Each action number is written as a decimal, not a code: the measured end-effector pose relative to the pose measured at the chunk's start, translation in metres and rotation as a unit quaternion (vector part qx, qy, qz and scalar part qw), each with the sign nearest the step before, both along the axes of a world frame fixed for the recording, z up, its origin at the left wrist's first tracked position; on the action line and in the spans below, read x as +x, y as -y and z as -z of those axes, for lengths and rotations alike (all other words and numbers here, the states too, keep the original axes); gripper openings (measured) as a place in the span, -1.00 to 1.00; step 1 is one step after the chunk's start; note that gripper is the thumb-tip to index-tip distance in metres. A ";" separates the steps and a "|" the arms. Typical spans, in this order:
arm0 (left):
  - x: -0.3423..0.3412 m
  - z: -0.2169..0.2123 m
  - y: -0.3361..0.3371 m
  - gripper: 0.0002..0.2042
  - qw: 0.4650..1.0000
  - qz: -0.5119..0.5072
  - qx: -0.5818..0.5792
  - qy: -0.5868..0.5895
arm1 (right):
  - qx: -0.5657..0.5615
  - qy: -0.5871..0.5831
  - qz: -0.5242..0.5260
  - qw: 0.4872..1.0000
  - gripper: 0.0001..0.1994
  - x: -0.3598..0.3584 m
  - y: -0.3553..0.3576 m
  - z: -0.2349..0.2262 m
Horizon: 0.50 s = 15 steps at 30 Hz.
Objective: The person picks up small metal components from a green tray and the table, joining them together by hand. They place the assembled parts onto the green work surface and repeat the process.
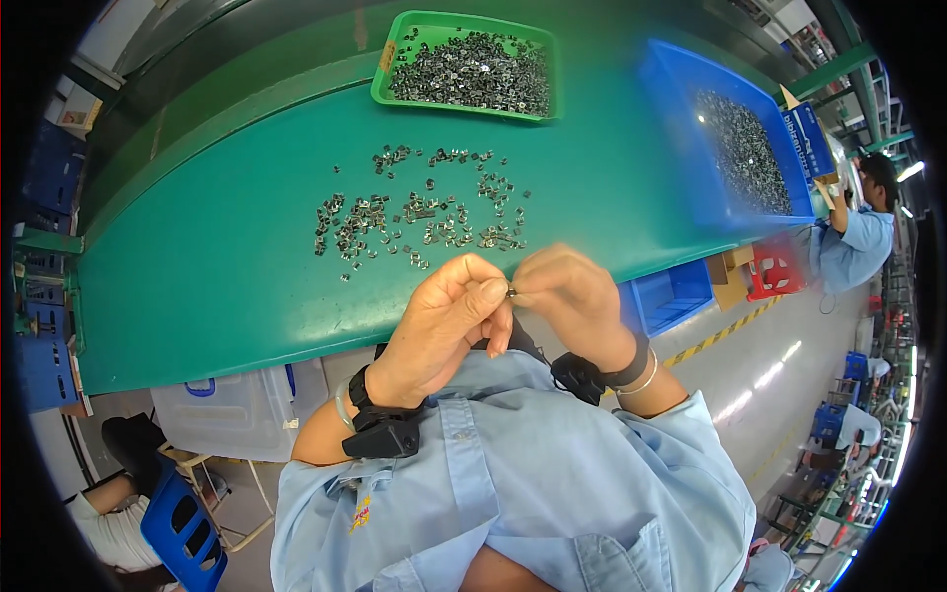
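In front of my chest, both hands meet at the table's near edge around a small dark part (511,292). My left hand (444,321) pinches it between thumb and forefinger, the other fingers curled. My right hand (577,301) is a little blurred; its fingertips close on the part's other side. Just beyond my hands, loose small black-and-silver parts (360,222) lie scattered on the green table (247,286). A green tray (464,111) at the far side is heaped with similar pieces. What exactly the held part is remains too small to make out.
To the right, a blue bin (681,163) holds a mass of small metallic parts. Below it are an open blue crate (671,301) and a red stool (774,271). A clear storage box (232,409) stands under the table at left, near a blue chair (187,523). Another person (858,242) works at far right.
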<state>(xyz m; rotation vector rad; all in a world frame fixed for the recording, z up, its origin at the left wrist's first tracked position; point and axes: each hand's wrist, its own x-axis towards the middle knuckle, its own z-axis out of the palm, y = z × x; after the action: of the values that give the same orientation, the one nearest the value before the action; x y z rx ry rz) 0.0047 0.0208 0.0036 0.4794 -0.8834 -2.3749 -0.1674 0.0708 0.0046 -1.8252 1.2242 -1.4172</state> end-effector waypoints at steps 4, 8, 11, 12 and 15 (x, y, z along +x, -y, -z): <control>0.000 0.001 0.002 -0.81 1.000 -0.002 -0.016 0.013 | 0.013 -0.003 -0.002 1.000 -0.83 0.000 0.003 -0.002; 0.001 0.004 0.006 -0.84 0.999 -0.004 0.031 -0.023 | 0.010 -0.031 0.020 0.999 -0.89 -0.010 0.019 -0.013; 0.007 0.010 0.011 -0.83 0.998 -0.015 0.048 -0.031 | 0.026 -0.064 0.081 0.994 -0.94 -0.030 0.055 -0.036; 0.008 0.012 0.012 -0.83 0.998 -0.011 0.050 -0.033 | 0.060 -0.051 0.111 0.991 -0.95 -0.037 0.072 -0.047; 0.007 0.014 0.015 -0.83 0.998 -0.005 0.044 -0.037 | 0.077 -0.027 0.137 0.987 -0.94 -0.053 0.118 -0.064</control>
<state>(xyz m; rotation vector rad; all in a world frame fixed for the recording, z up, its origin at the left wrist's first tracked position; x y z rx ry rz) 0.0112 0.0059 -0.0108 0.4273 -0.7440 -2.4132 -0.2203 -0.0468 0.0684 -1.6486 1.6164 -1.3755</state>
